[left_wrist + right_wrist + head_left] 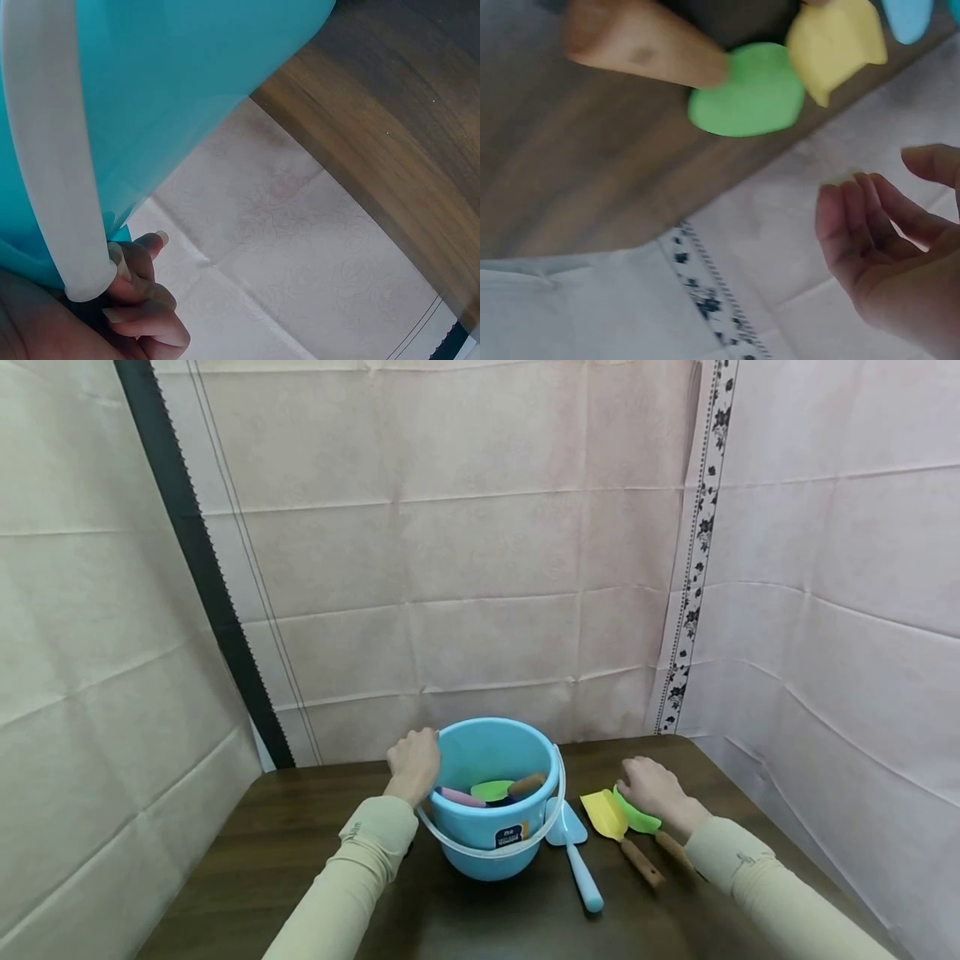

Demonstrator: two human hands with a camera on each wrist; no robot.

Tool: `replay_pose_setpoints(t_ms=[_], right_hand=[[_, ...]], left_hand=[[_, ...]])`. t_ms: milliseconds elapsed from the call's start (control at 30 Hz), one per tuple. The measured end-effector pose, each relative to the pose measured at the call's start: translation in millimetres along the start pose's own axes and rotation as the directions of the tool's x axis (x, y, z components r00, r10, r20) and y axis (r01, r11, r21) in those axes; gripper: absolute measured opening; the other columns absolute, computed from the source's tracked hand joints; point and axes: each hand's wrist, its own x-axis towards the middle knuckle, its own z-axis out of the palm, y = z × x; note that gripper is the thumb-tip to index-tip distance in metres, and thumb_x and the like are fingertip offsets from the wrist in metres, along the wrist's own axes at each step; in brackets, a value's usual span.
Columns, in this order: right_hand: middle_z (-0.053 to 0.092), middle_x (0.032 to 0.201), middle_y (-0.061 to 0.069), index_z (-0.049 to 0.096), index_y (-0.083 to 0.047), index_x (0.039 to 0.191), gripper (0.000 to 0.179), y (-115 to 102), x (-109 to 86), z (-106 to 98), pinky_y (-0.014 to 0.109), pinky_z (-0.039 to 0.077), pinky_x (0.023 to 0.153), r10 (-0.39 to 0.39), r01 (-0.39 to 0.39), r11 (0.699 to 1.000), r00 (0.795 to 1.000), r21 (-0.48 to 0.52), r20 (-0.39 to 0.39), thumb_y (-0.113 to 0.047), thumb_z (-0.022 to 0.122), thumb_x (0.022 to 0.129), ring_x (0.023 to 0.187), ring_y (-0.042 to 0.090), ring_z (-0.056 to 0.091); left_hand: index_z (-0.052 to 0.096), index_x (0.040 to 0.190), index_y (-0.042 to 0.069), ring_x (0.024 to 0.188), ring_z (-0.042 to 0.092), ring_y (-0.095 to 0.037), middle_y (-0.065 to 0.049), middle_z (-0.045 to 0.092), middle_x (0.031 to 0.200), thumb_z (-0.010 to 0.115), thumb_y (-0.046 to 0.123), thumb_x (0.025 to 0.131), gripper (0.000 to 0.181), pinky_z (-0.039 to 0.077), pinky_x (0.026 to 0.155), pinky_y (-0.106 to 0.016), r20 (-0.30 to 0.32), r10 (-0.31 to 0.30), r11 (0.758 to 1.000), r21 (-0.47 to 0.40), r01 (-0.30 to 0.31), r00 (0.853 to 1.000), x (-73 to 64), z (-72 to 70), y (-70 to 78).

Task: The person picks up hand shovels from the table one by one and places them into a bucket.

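My left hand [416,766] grips the light blue bucket [487,862] at its left rim. In the left wrist view, curled fingers [154,322] lie beside the end of its pale handle [52,150]. Inside the bucket are a green toy shovel [491,791] with a wooden handle and a pink piece [461,797]. My right hand [656,789] hovers over another green shovel [637,817], also wooden-handled, holding nothing. In the right wrist view its thumb stands apart from the loosely bent fingers [840,225]. Left of it lies a yellow shovel [605,812] with a wooden handle.
A blue shovel [581,877] lies on the dark wooden table [315,827] just right of the bucket. Behind the table and along both sides hang pale creased cloths [487,552]. The table's far right corner is close past my right hand.
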Motion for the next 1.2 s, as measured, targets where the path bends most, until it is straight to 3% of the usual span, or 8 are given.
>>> replay_pose_setpoints(t_ms=[133,267,400,533,800,1200], right_hand=[[0.049,0.068,0.005,0.05,-0.009,0.069,0.022,15,-13.6,11,0.032,0.032,0.049,0.043,-0.039,0.998,0.996,-0.047,0.078,-0.015,0.06,0.087,0.059,0.018,0.042],[0.059,0.078,0.008,0.059,-0.007,0.08,0.018,26,-25.9,21,0.041,0.042,0.053,0.048,-0.035,0.99,0.994,-0.14,0.096,-0.023,0.065,0.087,0.07,0.024,0.054],[0.061,0.081,0.01,0.061,-0.007,0.081,0.021,33,-37.4,30,0.047,0.044,0.056,0.059,-0.043,0.981,0.995,-0.188,0.079,-0.026,0.066,0.085,0.074,0.029,0.057],[0.059,0.077,0.008,0.058,-0.008,0.079,0.022,38,-47.0,37,0.047,0.044,0.055,0.064,-0.053,0.978,0.997,-0.202,0.048,-0.027,0.066,0.084,0.07,0.026,0.056],[0.058,0.076,0.011,0.057,-0.001,0.086,0.028,42,-60.9,47,0.047,0.045,0.053,0.067,-0.061,0.97,0.998,-0.235,0.021,-0.028,0.065,0.086,0.067,0.031,0.061],[0.049,0.061,0.006,0.05,-0.005,0.069,0.028,41,-70.7,53,0.043,0.042,0.046,0.072,-0.071,0.974,0.997,-0.215,-0.005,-0.023,0.062,0.087,0.053,0.022,0.052]], left_hand=[[0.067,0.091,0.003,0.065,0.058,-0.023,-0.008,0.055,0.065,0.042,0.024,0.104,0.035,0.046,0.059,-0.041,0.0,-0.002,1.0,0.004,0.002,1.0,0.0,0.9,-0.2],[0.067,0.089,0.004,0.065,0.058,-0.023,-0.008,0.055,0.064,0.042,0.024,0.104,0.036,0.046,0.058,-0.041,0.0,-0.009,1.0,0.001,0.009,1.0,0.3,2.0,-0.4],[0.066,0.087,0.005,0.067,0.059,-0.024,-0.008,0.055,0.065,0.041,0.024,0.104,0.036,0.047,0.06,-0.042,0.004,-0.019,1.0,0.001,0.019,1.0,0.1,3.1,0.0],[0.067,0.091,0.005,0.069,0.06,-0.025,-0.009,0.057,0.068,0.043,0.023,0.103,0.033,0.047,0.06,-0.042,0.003,-0.024,1.0,0.006,0.024,1.0,-0.4,3.3,0.2],[0.068,0.092,0.004,0.066,0.058,-0.023,-0.008,0.055,0.066,0.044,0.022,0.103,0.032,0.047,0.059,-0.042,0.0,-0.015,1.0,0.008,0.015,1.0,-2.7,2.9,0.0],[0.068,0.096,0.003,0.066,0.059,-0.023,-0.009,0.057,0.068,0.044,0.022,0.103,0.031,0.046,0.058,-0.041,-0.002,-0.01,1.0,0.008,0.01,1.0,-2.5,3.0,0.2]])
